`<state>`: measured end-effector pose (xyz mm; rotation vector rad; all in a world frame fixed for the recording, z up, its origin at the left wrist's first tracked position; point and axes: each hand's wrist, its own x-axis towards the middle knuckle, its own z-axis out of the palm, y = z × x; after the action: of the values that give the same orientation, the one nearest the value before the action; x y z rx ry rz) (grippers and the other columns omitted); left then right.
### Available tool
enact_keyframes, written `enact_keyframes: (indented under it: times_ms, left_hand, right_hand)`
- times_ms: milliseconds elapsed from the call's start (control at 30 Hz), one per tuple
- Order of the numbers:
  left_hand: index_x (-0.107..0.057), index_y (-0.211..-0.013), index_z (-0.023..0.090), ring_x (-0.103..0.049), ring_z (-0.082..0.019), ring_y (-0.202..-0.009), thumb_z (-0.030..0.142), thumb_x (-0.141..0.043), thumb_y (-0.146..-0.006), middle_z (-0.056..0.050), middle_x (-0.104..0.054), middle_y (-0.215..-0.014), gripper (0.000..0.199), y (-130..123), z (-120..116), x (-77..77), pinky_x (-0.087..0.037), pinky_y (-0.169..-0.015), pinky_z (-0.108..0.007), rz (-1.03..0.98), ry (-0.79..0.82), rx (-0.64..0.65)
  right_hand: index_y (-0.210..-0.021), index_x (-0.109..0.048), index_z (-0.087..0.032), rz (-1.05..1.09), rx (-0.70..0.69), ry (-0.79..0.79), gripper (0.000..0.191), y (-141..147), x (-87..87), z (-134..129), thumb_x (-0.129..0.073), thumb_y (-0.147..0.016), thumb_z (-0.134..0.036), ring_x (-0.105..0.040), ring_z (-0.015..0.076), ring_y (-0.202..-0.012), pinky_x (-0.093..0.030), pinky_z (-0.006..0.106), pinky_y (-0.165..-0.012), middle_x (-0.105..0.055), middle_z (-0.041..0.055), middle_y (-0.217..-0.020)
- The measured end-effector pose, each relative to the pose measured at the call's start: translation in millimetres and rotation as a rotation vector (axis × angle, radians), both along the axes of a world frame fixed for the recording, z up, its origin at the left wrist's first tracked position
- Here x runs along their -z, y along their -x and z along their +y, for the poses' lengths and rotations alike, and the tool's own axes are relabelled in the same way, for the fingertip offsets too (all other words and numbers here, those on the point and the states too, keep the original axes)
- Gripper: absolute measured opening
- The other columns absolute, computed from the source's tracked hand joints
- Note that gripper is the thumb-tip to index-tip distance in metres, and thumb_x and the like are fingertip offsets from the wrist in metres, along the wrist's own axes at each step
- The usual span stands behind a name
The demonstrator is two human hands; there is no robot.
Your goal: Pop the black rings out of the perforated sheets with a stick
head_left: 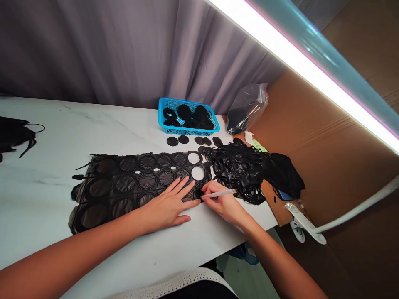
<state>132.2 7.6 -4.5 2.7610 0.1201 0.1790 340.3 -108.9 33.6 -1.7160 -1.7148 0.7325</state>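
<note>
Black glossy sheet (pixel 124 182), one, flat on white marble table (pixel 40 199), rows of pressed circles, two round holes cut through. Left hand (pixel 166 203) spread, pressing sheet. Right hand (pixel 222 203) pinching white pen (pixel 220 193), tip on sheet's right part. Five loose black discs (pixel 183 139) above; blue plastic basket (pixel 187 132), more discs inside; tangled black scrap heap (pixel 240 170); clear plastic bag (pixel 246 110).

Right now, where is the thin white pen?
In the head view, the thin white pen is held in the right hand, its tip at the black circle-patterned sheet, just beside the left hand.
</note>
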Motion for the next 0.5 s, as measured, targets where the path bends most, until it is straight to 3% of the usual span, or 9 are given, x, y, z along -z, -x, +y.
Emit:
enact_keyframes:
  times_ms: [200, 267, 400, 500]
  left_hand:
    - [-0.042, -0.146, 0.036, -0.008, -0.039, -0.149, 0.038, -0.068, -0.088, -0.007, -0.006, -0.165, 0.063, -0.9, 0.2, -0.2, -0.010, -0.119, -0.054, 0.041, -0.002, 0.014]
    - [-0.044, -0.145, 0.035, -0.007, -0.039, -0.149, 0.038, -0.066, -0.089, -0.006, -0.008, -0.165, 0.060, -1.7, 0.1, -0.3, -0.009, -0.120, -0.054, 0.038, 0.000, 0.014]
    - [-0.044, -0.145, 0.036, -0.006, -0.038, -0.150, 0.042, -0.063, -0.092, -0.003, -0.006, -0.165, 0.056, -1.2, 0.5, -4.6, -0.012, -0.120, -0.053, 0.021, 0.017, 0.021]
    - [-0.041, -0.147, 0.036, -0.010, -0.037, -0.149, 0.043, -0.065, -0.090, -0.006, -0.009, -0.165, 0.062, 8.6, 1.6, -11.5, -0.015, -0.119, -0.052, 0.057, 0.005, 0.025]
  right_hand:
    - [-0.088, -0.056, -0.021, -0.366, -0.039, -0.119, 0.014, 3.5, 10.8, -5.4, -0.045, -0.093, -0.013, -0.061, 0.0233, -0.091, -0.050, 0.036, -0.079, -0.066, 0.0105, -0.097]
    - [-0.092, -0.057, -0.020, -0.469, 0.118, -0.199, 0.016, -14.8, 10.5, -4.1, -0.041, -0.095, -0.016, -0.062, 0.0244, -0.090, -0.050, 0.037, -0.080, -0.067, 0.0115, -0.095]
    - [-0.085, -0.055, -0.020, -0.517, 0.607, -0.337, 0.016, -56.2, -3.7, 3.6, -0.044, -0.094, -0.027, -0.064, 0.0243, -0.081, -0.049, 0.035, -0.074, -0.069, 0.0120, -0.090]
    - [-0.076, -0.051, -0.021, -0.350, 0.622, -0.286, 0.020, -55.4, -15.4, 11.3, -0.050, -0.092, -0.033, -0.063, 0.0203, -0.072, -0.048, 0.031, -0.068, -0.070, 0.0089, -0.087]
